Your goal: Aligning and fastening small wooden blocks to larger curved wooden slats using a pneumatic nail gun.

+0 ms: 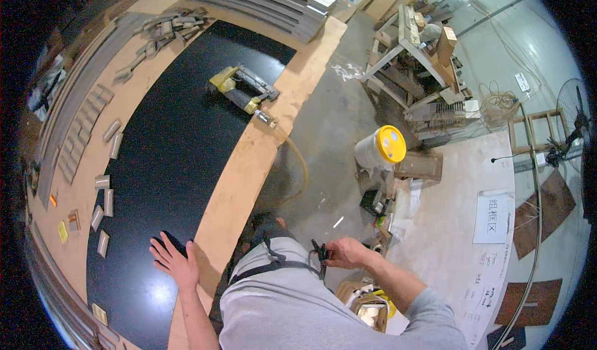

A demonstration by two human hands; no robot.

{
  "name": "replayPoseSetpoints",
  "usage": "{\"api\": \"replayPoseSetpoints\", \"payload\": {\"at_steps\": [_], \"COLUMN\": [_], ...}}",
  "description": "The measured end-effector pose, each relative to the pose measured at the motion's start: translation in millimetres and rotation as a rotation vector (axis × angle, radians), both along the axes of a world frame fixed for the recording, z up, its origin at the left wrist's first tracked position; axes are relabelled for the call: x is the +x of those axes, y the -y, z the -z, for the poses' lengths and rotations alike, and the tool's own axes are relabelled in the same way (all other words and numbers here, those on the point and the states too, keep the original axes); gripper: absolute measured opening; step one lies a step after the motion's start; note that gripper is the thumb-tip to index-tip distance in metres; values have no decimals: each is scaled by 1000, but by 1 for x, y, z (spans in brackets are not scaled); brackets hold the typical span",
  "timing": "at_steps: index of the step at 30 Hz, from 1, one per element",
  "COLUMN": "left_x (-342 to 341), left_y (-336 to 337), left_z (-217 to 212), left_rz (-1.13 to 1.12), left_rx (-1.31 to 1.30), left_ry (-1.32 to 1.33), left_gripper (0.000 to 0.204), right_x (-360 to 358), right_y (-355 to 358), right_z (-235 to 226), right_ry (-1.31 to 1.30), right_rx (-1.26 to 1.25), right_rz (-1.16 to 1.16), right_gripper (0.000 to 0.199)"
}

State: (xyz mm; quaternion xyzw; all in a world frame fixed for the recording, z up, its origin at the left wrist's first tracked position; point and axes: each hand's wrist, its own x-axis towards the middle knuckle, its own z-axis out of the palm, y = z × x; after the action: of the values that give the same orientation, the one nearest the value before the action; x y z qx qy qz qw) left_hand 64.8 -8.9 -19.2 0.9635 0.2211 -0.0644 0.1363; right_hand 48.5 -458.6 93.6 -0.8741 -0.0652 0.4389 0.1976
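Note:
My left hand [176,260] is open, its fingers spread over the near right side of a glossy black panel [168,157]; whether the palm touches the panel I cannot tell. At my waist my right hand [346,252] is closed on a bunched black cord [321,250] beside a black waist strap [273,266] that runs across my grey shirt. Farther up the panel lies a yellow and black air nail gun [239,90], apart from both hands. Its hose [305,163] hangs over the bench edge.
Small wood blocks [109,202] lie along the panel's left side. Long grey mouldings [261,1] are stacked at the far end. To the right stand a yellow-lidded white bucket [376,148], a wooden rack [404,57] of offcuts and a fan [572,123].

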Motion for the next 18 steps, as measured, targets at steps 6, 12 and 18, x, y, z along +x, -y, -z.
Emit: {"api": "replayPoseSetpoints", "payload": {"at_steps": [6, 12, 18], "left_x": [-6, 1, 2], "left_y": [-9, -3, -9], "left_z": [10, -1, -22], "left_rz": [23, 18, -28], "left_rx": [13, -6, -30], "left_ry": [10, -36, -18], "left_gripper": [84, 86, 88], "right_x": [-21, -23, 4], "right_y": [-4, -9, 40], "right_z": [11, 14, 8], "right_ry": [48, 75, 61], "right_rx": [69, 63, -229], "right_rz": [28, 40, 21], "right_gripper": [31, 31, 64]}}
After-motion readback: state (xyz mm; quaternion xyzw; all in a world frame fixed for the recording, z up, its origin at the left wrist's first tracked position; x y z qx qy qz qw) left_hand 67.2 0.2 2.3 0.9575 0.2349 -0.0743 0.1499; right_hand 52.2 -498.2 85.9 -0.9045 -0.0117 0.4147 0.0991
